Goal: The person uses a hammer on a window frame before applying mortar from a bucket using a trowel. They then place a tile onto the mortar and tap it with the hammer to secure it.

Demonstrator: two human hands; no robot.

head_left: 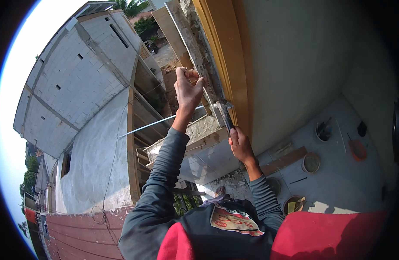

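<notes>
My right hand [241, 146] is wrapped round the dark handle of a hammer [226, 115]. The metal head lies against the rough masonry edge beside a yellow-brown wooden frame [223, 47]. Up and to the left, my left hand [189, 92] has its thumb and fingers curled together in a pinch. It is close to a cement-stained board [188, 34] that runs along the wall edge. Whatever the left fingertips hold, if anything, is too small to make out.
A rough concrete ledge [199, 132] juts out below my hands, with a thin light-blue rod [162, 121] across it. To the lower right, buckets [311, 163], a wooden plank [282, 165] and an orange container [357, 150] stand on the tiled floor. A block-walled building rises at left.
</notes>
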